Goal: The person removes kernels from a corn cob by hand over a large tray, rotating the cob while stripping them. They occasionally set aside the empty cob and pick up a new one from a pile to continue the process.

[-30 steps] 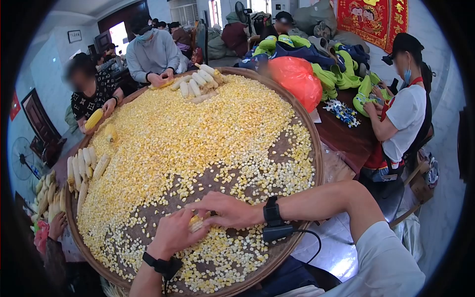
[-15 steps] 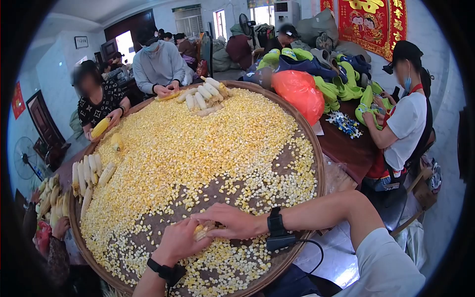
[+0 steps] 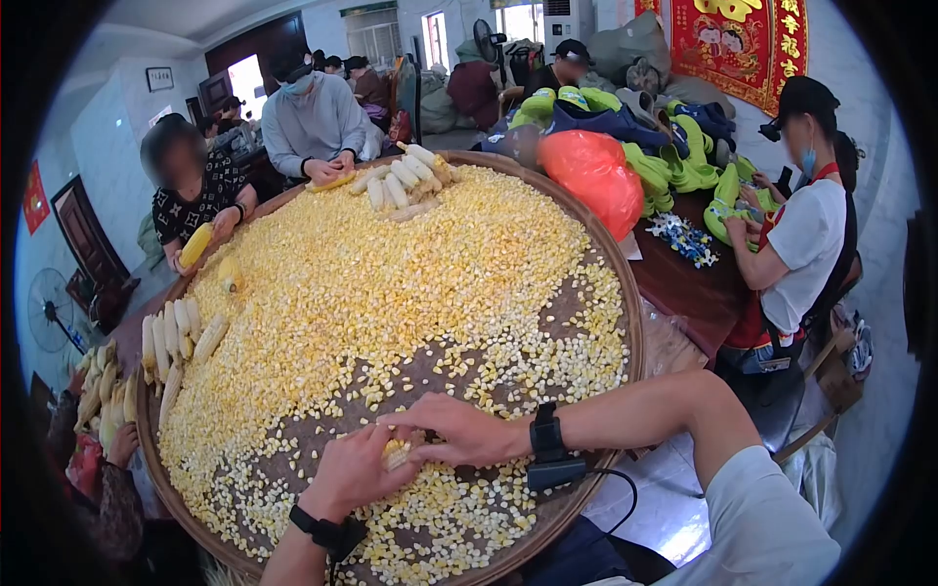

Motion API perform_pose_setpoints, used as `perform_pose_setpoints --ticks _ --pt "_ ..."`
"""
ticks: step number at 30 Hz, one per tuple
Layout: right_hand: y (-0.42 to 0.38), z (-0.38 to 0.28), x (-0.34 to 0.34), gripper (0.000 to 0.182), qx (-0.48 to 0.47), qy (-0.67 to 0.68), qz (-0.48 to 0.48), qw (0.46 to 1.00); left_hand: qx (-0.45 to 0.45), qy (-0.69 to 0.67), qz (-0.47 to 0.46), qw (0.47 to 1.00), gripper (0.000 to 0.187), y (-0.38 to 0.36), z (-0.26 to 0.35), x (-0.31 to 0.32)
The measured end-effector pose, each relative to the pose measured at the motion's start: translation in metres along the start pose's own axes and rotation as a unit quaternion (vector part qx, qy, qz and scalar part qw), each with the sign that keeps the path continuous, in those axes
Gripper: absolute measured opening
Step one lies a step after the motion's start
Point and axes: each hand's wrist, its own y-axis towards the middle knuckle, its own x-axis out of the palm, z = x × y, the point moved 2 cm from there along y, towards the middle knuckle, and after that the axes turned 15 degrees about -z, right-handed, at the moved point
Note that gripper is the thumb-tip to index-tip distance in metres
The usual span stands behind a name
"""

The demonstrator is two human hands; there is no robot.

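Near the front of a large round tray point(image 3: 640, 322), my left hand point(image 3: 360, 471) and my right hand point(image 3: 454, 428) meet around a corn cob point(image 3: 397, 452). Only a short stretch of the cob shows between my fingers; kernels are on it, and the rest is covered. My left hand is wrapped round it from the left, while the right presses on it from the other side. Loose corn kernels point(image 3: 391, 264) lie thickly over the tray, thinner and paler close to my hands.
Stripped cobs point(image 3: 405, 181) are piled at the tray's far edge, with more cobs point(image 3: 176, 337) at the left rim. Two people handle corn across the tray. On the right, a person in white holds a green shoe point(image 3: 721, 205) beside a red bag point(image 3: 591, 181).
My hands stay together on the cob, with only slight finger movement. At the left, the person in black has shifted a little with the yellow cob.
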Motion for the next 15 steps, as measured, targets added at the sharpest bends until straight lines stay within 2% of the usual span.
perform_pose_setpoints --ticks 9,12,15 --pt "-0.0004 -0.0022 -0.0017 0.063 -0.006 0.007 0.015 1.000 0.002 -0.008 -0.001 1.000 0.054 -0.0016 0.0026 -0.0013" --pt "-0.0007 -0.0009 0.0001 0.062 -0.032 0.011 0.001 0.999 0.001 0.002 -0.021 1.000 0.052 -0.0024 0.0039 -0.0035" --pt "0.0010 -0.0035 0.0063 0.061 -0.105 -0.006 -0.028 0.994 -0.037 0.025 -0.082 0.996 0.050 -0.0005 -0.0027 0.0004"
